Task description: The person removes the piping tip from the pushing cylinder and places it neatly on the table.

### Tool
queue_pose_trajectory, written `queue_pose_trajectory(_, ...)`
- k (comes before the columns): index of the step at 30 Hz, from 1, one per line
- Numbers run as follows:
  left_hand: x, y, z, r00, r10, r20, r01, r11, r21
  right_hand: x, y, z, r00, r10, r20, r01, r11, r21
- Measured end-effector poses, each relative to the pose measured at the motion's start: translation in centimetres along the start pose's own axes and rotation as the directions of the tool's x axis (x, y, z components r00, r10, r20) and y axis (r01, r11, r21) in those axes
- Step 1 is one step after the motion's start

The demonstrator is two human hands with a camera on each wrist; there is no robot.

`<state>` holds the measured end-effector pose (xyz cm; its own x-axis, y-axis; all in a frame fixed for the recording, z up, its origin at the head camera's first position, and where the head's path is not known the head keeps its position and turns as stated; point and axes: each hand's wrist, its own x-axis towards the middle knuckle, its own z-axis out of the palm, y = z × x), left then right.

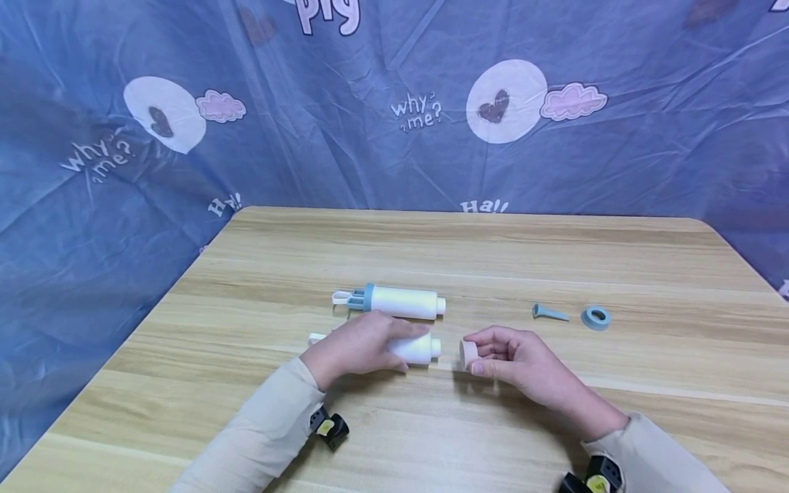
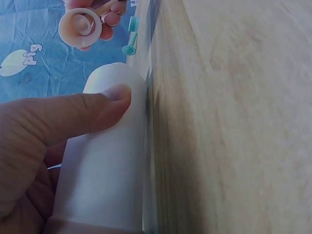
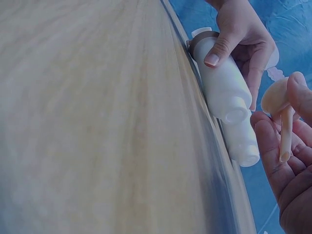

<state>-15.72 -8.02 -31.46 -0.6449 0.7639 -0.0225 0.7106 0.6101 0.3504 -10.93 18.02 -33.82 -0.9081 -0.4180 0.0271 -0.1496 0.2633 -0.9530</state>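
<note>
My left hand [image 1: 366, 342] grips a white plastic syringe-like tube [image 1: 414, 348] lying on its side, thumb on one side and fingers on the other. Its narrow neck points right, and in the right wrist view a brownish collar [image 3: 201, 43] shows at its back end. My right hand [image 1: 520, 359] pinches a pale pink cup-shaped nozzle cap [image 1: 468, 354] a short way from the neck. The cap's wide mouth faces the tube, and its thin spout [image 3: 285, 141] runs back over the palm.
Behind the held tube lies a second white tube [image 1: 403, 302] with a blue collar and a blue-and-white handle. A small blue cone-shaped nozzle [image 1: 550, 313] and a blue ring [image 1: 596, 318] lie farther right on the wooden table [image 1: 468, 253]. A blue printed cloth [image 1: 351, 157] hangs behind.
</note>
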Motion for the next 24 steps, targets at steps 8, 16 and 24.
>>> queue_pose_trajectory(8, 0.0, -0.2, 0.1, 0.999, -0.034, 0.017, 0.035, 0.999, -0.021, 0.1, 0.0, 0.1, 1.0, 0.006, 0.007, -0.006, 1.0, 0.012)
queue_pose_trajectory(16, 0.0, 0.1, 0.0, 0.998, -0.04, -0.041, 0.04, 0.999, -0.002, 0.0, -0.1, 0.2, 1.0, 0.007, 0.006, -0.007, 1.0, 0.013)
queue_pose_trajectory(24, 0.0, 1.7, -0.2, 0.979, 0.089, -0.185, -0.107, 0.99, -0.089, 0.0, -0.3, 0.4, 1.0, 0.001, -0.006, 0.0, 1.0, 0.014)
